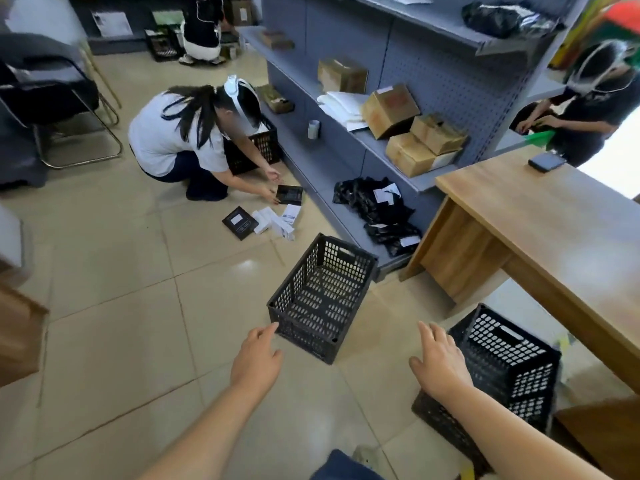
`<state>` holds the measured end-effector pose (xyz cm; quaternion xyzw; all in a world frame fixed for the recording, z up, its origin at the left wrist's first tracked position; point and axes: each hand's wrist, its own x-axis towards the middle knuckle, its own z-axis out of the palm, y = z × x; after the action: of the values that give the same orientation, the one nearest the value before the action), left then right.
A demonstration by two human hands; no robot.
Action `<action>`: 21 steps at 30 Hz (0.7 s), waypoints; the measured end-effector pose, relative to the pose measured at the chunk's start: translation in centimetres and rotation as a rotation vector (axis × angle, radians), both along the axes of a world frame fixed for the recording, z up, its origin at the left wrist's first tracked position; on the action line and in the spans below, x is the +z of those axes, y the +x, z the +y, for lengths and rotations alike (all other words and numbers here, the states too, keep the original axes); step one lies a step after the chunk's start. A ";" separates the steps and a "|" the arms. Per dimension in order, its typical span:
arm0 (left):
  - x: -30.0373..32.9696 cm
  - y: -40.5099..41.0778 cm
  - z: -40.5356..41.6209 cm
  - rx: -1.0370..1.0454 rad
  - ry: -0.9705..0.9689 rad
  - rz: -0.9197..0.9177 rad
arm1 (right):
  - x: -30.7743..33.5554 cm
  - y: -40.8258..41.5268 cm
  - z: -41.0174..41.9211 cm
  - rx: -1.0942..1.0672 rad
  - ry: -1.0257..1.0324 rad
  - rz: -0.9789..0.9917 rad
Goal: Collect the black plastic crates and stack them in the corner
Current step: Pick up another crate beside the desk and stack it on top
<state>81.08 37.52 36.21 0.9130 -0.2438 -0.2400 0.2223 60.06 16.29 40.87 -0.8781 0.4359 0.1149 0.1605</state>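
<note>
Two black crates sit within reach, head view: an empty one [320,299] upright on the tiled floor dead ahead, another [498,372] at the right beside the wooden desk [540,216]. Left hand [256,358] & right hand [440,362] reach fwd, fingers spread, holding nothing; prob. lining up to grab the near crate's rim.

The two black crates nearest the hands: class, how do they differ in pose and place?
The middle crate sits upright on open floor, its opening up; the right crate appears tipped, beside the wooden desk. The middle crate lies ahead of the left hand; the right crate is partly hidden behind the right hand. Both are black, perforated and empty.
</note>
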 end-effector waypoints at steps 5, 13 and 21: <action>-0.8 -0.9 -6.5 0.126 0.025 0.064 | 0.0 1.7 -9.5 0.133 -0.012 0.051; -1.9 2.7 -11.1 0.224 0.106 0.085 | -1.8 8.9 -18.3 0.241 0.019 0.104; -3.3 9.6 -17.3 0.333 0.088 0.195 | -2.7 18.5 -25.5 0.295 0.077 0.130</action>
<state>90.67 20.19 32.87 0.9220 -0.0560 -0.2976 0.2414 78.52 -9.21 38.17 -0.9165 0.3068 0.2106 0.1470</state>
